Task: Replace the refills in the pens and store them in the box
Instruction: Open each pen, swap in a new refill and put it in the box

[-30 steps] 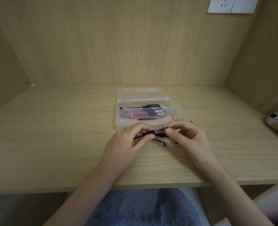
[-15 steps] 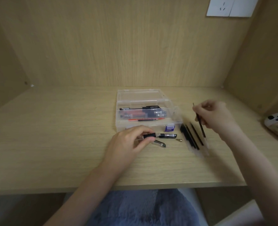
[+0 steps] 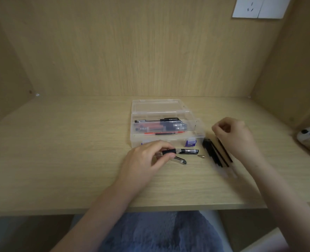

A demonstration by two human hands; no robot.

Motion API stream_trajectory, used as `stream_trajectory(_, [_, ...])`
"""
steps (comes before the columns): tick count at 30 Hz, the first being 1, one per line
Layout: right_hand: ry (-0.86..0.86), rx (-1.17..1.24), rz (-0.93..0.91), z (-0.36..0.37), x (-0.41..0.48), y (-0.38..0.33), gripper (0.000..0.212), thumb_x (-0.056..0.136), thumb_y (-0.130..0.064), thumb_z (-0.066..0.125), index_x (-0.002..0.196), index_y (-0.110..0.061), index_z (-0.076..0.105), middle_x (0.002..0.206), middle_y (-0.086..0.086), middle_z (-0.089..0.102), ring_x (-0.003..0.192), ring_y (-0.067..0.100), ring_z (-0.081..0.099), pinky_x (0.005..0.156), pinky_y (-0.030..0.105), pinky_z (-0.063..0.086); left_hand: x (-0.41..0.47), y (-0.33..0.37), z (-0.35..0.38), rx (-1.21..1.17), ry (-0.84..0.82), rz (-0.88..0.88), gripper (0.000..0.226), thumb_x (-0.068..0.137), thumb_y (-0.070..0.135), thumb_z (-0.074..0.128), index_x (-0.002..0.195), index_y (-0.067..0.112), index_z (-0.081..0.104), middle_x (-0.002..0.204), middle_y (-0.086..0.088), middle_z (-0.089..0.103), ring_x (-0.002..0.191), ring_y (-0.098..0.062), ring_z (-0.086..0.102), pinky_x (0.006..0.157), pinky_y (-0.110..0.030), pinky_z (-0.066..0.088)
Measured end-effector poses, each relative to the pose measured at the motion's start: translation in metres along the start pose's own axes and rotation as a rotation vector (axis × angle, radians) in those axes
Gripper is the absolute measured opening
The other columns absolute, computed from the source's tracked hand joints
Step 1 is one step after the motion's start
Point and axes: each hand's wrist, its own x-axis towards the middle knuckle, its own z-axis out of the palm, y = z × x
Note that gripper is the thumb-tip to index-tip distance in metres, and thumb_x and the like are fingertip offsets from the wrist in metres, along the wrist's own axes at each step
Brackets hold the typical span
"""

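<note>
**Bringing one new refill to the pen**

In the head view, the left hand (image 3: 145,160) holds the pen (image 3: 185,151) low over the bench (image 3: 59,160), just in front of the box (image 3: 174,140). Its fingers (image 3: 159,144) and thumb are curled round the black grip part, and the rest of the pen points to the right. The right hand (image 3: 236,137) is above the bundle of black refills (image 3: 214,155), which lies on the bench to the right of the box. Its fingers are bent inward, but the picture is blurred there, so I cannot tell if they pinch a refill or nothing. A small metal tip (image 3: 201,156) lies between the pen and the refills. A clear pen part (image 3: 179,160) lies just beside the left hand. The box is open, with several pens (image 3: 161,126) inside.

I judge that the step in hand is to carry one refill to the pen. It is better to take only one refill, near its end, so that the others do not roll. The left hand should hold the pen steady, with its opening toward the right hand. The refill looks thin and may bend, so it should go in straight and softly. The metal tip is small and could easily be swept off the bench.
</note>
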Motion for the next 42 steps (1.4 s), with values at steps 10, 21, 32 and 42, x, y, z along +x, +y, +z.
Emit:
stream_trajectory(10, [-0.545,-0.058,-0.403,0.051,0.014,-0.042,0.023,0.098,-0.021,0.046,0.096,-0.012,0.067,0.093,0.001,0.064,0.087,0.016,0.056,0.080,0.030,0.042,0.000,0.001,0.001,-0.013,-0.033,-0.026,0.016,0.084,0.036,0.062,0.097,0.027,0.067,0.084,0.023,0.062,0.073,0.009,0.051,0.064,-0.004,0.033])
stream_trajectory(21, [-0.575,-0.373,-0.393,0.059,0.020,-0.043,0.043,0.102,-0.036,0.028,0.115,-0.010,0.059,0.117,0.014,0.054,0.112,0.030,0.040,0.099,0.038,0.029,0.001,0.001,0.001,0.002,-0.051,-0.014,0.016,0.085,0.034,0.062,0.098,0.025,0.067,0.085,0.022,0.062,0.073,0.014,0.050,0.064,-0.003,0.033])
stream_trajectory(32, [-0.686,-0.420,-0.342,0.051,0.016,-0.048,0.059,0.098,-0.052,0.018,0.104,-0.013,0.062,0.114,0.011,0.054,0.121,0.026,0.034,0.103,0.035,0.024,0.000,0.001,0.001,0.015,-0.045,-0.045,0.014,0.084,0.035,0.064,0.096,0.029,0.067,0.073,0.031,0.052,0.068,0.014,0.048,0.064,-0.005,0.033])
stream_trajectory(42, [-0.785,0.000,-0.267,0.037,0.022,-0.043,0.024,0.093,-0.040,0.052,0.087,-0.019,0.061,0.080,-0.006,0.055,0.078,0.011,0.051,0.071,0.022,0.040,0.000,0.002,-0.002,0.014,-0.065,-0.043,0.016,0.084,0.036,0.062,0.098,0.029,0.066,0.073,0.033,0.050,0.068,0.014,0.049,0.063,-0.003,0.033])
